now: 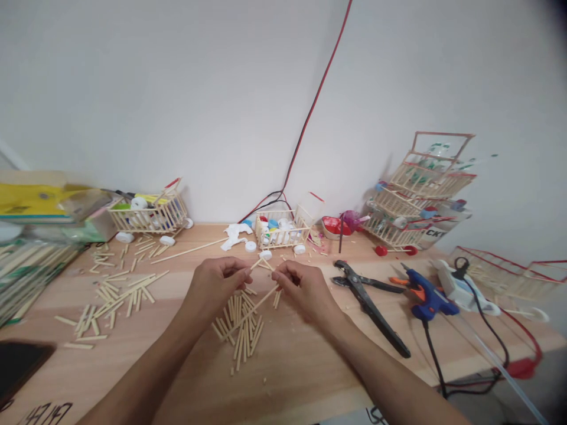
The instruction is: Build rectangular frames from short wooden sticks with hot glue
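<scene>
The table (283, 378) is brown wood. Twelve o'clock is at the wall, where a little stick cart (283, 238) stands. A red tub (330, 228) sits at one, and a tall stack of carts (401, 200) at two. At three lie black pliers (377, 314), then a blue glue gun (427, 300). Loose sticks (117, 301) are scattered at nine. Another cart (168, 216) stands at ten. A heap of short sticks (246, 337) lies near the middle.

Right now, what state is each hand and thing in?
Left hand: pinching a stick
Right hand: pinching another stick
Stick pile: loose, heaped
Middle cart: upright, loaded
Left cart: upright, loaded
Tall carts: stacked
Pliers: lying, handles spread
Glue gun: lying on its side
Power strip: black plug inserted
Dark slab: flat, cropped
</scene>
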`<state>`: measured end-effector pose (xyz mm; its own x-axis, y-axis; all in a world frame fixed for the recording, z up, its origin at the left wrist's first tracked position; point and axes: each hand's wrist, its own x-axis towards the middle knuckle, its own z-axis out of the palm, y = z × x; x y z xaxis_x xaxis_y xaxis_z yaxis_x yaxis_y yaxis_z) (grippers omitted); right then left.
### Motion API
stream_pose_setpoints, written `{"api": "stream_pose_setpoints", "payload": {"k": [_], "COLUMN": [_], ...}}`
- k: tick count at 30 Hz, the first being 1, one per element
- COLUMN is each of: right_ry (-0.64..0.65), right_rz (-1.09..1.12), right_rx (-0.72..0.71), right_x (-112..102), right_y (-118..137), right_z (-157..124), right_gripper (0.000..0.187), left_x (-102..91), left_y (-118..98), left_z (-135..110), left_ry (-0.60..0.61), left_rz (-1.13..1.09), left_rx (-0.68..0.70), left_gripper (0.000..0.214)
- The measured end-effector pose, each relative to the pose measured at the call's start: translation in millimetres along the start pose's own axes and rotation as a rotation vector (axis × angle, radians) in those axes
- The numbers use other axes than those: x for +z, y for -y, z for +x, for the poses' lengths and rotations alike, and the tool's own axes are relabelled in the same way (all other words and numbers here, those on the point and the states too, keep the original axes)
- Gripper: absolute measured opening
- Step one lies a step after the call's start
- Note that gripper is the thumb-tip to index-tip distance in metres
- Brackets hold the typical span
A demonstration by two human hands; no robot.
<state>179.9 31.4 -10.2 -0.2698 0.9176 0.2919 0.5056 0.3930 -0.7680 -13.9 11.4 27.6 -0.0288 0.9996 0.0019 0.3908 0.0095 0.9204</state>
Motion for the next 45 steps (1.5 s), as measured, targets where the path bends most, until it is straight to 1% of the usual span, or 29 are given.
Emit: {"api": "stream_pose_setpoints", "payload": {"k": [4,11,25,31,36,45], "right_ry": [0.005,0.01,0.006,0.009,0.013,0.012], "right_rz": [-0.005,-0.006,0.0,0.001,0.007,0.006], "right_rx": [0.003,-0.001,0.0,0.002,0.002,0.002], "right_x": [-0.1,0.1,0.2,0.3,0.1,-0.1], "right_y": [0.0,-0.7,0.0,-0.6,0.4,0.7], "right_z": [0.1,0.5,0.0,0.1,-0.3,-0.3], "right_gripper": [0.021,0.02,0.02,0.021,0.02,0.019], "left_x": [-0.4,0.0,0.3,0.0,0.4,-0.2], "left_y": [-1.4,3.1,-0.1,1.6,2.1,3.4], "left_z": [-1.4,0.1,-0.5,0.0,-0.4,0.5], "left_ry": [-0.004,0.002,-0.005,-0.005,0.006,0.015], "left_rz": [0.016,0.006,0.005,0.013,-0.009,-0.011], "left_rx": [0.008,0.011,0.006,0.012,-0.005,0.004], "left_gripper": [0.018,0.019,0.018,0.018,0.018,0.016]}}
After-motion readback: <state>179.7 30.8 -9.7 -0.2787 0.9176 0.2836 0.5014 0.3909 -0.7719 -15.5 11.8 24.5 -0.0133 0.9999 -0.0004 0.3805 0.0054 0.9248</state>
